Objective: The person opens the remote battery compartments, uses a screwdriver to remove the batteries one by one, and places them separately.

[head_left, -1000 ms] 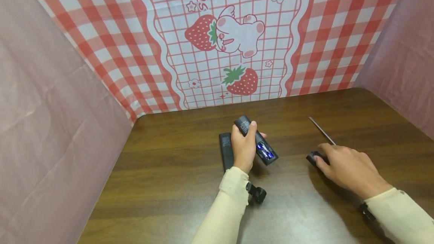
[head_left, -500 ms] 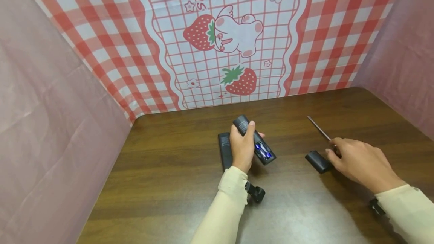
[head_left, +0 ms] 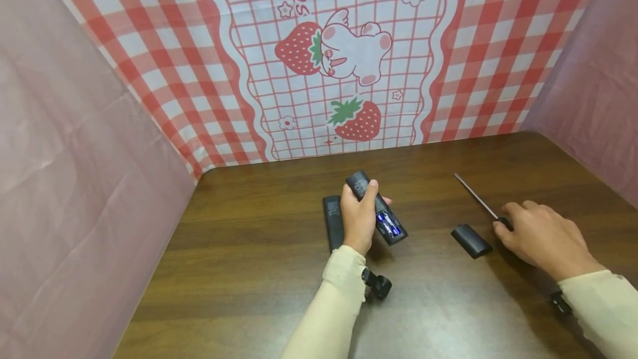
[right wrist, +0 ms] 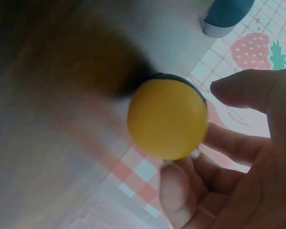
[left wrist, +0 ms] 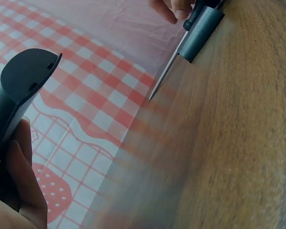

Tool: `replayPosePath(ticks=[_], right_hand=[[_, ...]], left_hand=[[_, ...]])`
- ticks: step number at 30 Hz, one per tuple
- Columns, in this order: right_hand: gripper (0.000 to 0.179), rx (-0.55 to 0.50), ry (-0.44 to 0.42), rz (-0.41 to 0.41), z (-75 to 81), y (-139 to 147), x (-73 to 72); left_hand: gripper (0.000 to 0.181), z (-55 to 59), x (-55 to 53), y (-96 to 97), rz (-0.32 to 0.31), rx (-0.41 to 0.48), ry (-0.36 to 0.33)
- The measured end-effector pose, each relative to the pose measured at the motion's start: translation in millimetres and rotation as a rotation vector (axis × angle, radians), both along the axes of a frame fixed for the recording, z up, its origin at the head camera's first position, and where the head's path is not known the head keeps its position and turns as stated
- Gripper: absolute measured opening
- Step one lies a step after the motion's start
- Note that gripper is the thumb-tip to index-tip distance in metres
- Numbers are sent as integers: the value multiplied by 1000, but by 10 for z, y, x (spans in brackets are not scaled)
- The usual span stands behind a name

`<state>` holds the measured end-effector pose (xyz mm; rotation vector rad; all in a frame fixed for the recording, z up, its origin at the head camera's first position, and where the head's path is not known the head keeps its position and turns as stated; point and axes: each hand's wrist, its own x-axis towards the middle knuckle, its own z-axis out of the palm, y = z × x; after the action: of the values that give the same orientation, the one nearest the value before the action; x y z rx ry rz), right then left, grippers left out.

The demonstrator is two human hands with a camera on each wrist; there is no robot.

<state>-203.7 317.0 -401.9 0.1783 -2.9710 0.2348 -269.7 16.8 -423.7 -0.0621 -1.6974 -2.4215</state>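
Observation:
My left hand (head_left: 360, 215) grips a black remote control (head_left: 361, 183), its back turned up. The battery compartment is uncovered, with blue batteries (head_left: 389, 224) inside. Farther right, my right hand (head_left: 545, 237) is at a screwdriver (head_left: 473, 194), fingers curled round the dark handle. In the right wrist view the handle's yellow end cap (right wrist: 168, 119) lies between the thumb and the other fingers, the thumb tip just off its edge. A black battery cover (head_left: 471, 241) lies on the table left of this hand. The left wrist view shows the cover (left wrist: 200, 36) beside the screwdriver shaft (left wrist: 168, 71).
Partly hidden behind my left hand, a second black remote (head_left: 333, 220) lies on the brown wooden table (head_left: 239, 270). A red-and-white checked cloth with strawberries (head_left: 356, 121) hangs along the back edge. Pink cloth (head_left: 89, 154) hangs at both sides.
My right hand has come off the battery cover and moved right to the screwdriver handle, leaving the cover in full view. The left hand and its remote stay in place.

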Motion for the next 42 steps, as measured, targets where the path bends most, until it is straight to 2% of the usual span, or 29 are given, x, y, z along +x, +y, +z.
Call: replayPosePath(ticks=[7, 11, 22, 30, 36, 42], right_hand=[[40, 20, -138, -54, -14, 117, -38], [42, 34, -189, -56, -18, 165, -55], [37, 22, -242, -37, -22, 169, -64], [29, -1, -215, -45, 9, 150, -92], [34, 27, -262, -40, 43, 152, -148], [33, 25, -317, -33, 13, 162, -131]], left_hand=[[24, -4, 3, -7, -4, -8, 3], [24, 0, 2, -2, -4, -6, 0], [22, 17, 13, -3, -6, -10, 7], [23, 35, 2, -8, -1, -11, 20], [24, 48, -2, -29, 7, -6, 26], [24, 9, 19, -18, -14, -14, -1]])
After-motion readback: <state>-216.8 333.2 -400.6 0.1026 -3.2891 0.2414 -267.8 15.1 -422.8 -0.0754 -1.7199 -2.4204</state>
